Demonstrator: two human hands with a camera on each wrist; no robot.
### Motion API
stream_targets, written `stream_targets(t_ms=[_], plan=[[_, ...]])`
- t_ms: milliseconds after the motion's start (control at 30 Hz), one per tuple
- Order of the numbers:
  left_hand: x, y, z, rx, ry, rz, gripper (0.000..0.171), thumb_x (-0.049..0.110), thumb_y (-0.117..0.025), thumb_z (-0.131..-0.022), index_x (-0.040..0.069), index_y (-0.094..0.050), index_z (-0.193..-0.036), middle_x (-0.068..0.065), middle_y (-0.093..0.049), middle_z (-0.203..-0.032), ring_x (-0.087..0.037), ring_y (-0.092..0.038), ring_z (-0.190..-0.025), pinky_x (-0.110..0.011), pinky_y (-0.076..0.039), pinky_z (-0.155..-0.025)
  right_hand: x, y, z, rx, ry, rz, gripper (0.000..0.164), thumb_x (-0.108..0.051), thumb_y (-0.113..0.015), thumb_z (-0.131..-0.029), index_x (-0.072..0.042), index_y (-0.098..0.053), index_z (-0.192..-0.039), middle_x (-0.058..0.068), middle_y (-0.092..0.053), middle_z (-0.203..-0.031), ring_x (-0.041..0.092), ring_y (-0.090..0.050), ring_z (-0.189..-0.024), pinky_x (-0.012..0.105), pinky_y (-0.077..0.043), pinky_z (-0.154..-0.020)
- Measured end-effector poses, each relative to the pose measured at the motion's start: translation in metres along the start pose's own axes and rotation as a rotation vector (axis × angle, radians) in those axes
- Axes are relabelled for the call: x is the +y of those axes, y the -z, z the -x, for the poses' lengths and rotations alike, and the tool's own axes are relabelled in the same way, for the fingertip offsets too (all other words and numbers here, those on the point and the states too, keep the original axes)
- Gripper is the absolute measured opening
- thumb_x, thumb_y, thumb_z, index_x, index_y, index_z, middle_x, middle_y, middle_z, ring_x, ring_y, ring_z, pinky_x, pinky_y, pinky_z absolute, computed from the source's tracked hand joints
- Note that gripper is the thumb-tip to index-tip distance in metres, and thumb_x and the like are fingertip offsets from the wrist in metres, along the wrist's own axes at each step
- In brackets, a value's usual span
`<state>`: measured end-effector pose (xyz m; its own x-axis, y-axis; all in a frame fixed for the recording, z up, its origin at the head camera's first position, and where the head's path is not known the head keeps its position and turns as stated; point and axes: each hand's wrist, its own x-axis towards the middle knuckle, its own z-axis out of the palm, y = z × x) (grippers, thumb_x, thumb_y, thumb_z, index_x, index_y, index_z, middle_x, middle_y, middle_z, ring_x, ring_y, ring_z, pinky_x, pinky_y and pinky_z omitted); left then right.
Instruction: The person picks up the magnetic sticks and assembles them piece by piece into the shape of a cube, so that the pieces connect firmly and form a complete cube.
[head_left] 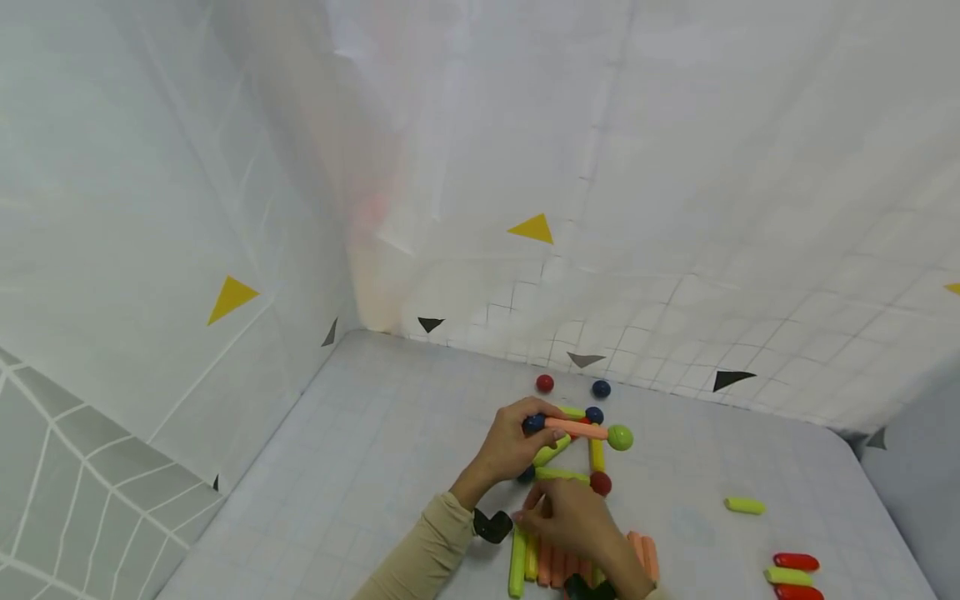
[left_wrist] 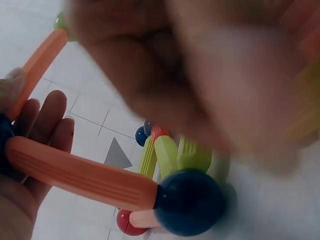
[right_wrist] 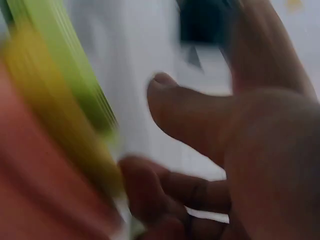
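A small frame of sticks and balls stands on the table (head_left: 390, 433). My left hand (head_left: 513, 446) grips one end of an orange stick (head_left: 577, 429) where it meets a blue ball (head_left: 534, 422); a green ball (head_left: 620, 437) caps the far end. The left wrist view has another orange stick (left_wrist: 75, 175) ending in a blue ball (left_wrist: 189, 201), with my fingers (left_wrist: 47, 120) behind it. My right hand (head_left: 573, 518) hovers over a row of orange, green and yellow sticks (head_left: 645, 557), fingertips at its left end. The blurred right wrist view shows thumb (right_wrist: 185, 110) and fingers apart, nothing between.
A loose red ball (head_left: 545, 383) and blue ball (head_left: 601, 388) lie behind the frame. A green stick (head_left: 745, 505) lies to the right, and red and green sticks (head_left: 795, 562) sit at the front right. White grid walls enclose the table at back and left.
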<state>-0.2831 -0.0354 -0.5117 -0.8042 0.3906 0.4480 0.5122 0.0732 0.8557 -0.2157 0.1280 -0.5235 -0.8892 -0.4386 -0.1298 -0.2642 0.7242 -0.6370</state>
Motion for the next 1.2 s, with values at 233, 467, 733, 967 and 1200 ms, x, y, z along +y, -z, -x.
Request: stream_targets(t_ms=[233, 467, 733, 967, 1200], plan=[[0.004, 0.001, 0.000, 0.002, 0.015, -0.003, 0.021, 0.011, -0.075, -0.099, 0.008, -0.072, -0.120, -0.011, -0.074, -0.120, -0.009, -0.066, -0.096, -0.022, -0.057, -0.086, -0.029, -0.033, -0.004, 0.084, -0.124, 0.252, 0.027, -0.036, -0.088, -0.082, -0.018, -0.069, -0.081, -0.008, -0.055, -0.065, 0.012, -0.049, -0.058, 0.028, -0.040, -0.054], [0.004, 0.002, 0.000, -0.018, 0.045, 0.060, 0.022, 0.009, -0.073, -0.101, 0.007, -0.071, -0.122, -0.014, -0.071, -0.117, -0.011, -0.074, -0.083, -0.035, -0.064, -0.077, -0.036, -0.035, -0.004, 0.068, -0.201, 0.274, 0.030, -0.038, -0.088, -0.082, -0.016, -0.067, -0.080, -0.005, -0.053, -0.062, 0.014, -0.049, -0.057, 0.028, -0.039, -0.054], [0.003, 0.003, 0.000, -0.021, 0.058, 0.043, 0.023, 0.015, -0.074, -0.101, 0.009, -0.072, -0.122, -0.010, -0.070, -0.117, -0.006, -0.072, -0.080, -0.044, -0.064, -0.076, -0.045, -0.024, 0.006, 0.005, -0.243, 0.275, 0.045, -0.056, -0.089, -0.077, -0.018, -0.066, -0.079, -0.003, -0.054, -0.065, 0.016, -0.049, -0.059, 0.030, -0.037, -0.055], [0.002, 0.003, 0.000, -0.023, 0.070, 0.060, 0.023, 0.013, -0.074, -0.101, 0.009, -0.071, -0.123, -0.010, -0.070, -0.118, -0.006, -0.071, -0.081, -0.054, -0.062, -0.078, -0.050, -0.027, 0.014, -0.074, -0.220, 0.275, 0.049, -0.058, -0.092, -0.074, -0.015, -0.068, -0.075, -0.003, -0.056, -0.063, 0.016, -0.051, -0.059, 0.031, -0.043, -0.058], [0.003, 0.002, 0.000, -0.019, 0.089, 0.047, 0.023, 0.012, -0.074, -0.100, 0.009, -0.071, -0.123, -0.011, -0.070, -0.119, -0.006, -0.071, -0.080, -0.042, -0.065, -0.078, -0.049, -0.033, 0.012, -0.121, -0.231, 0.220, 0.034, -0.043, -0.087, -0.084, -0.014, -0.071, -0.076, -0.002, -0.059, -0.063, 0.017, -0.052, -0.060, 0.033, -0.045, -0.060]])
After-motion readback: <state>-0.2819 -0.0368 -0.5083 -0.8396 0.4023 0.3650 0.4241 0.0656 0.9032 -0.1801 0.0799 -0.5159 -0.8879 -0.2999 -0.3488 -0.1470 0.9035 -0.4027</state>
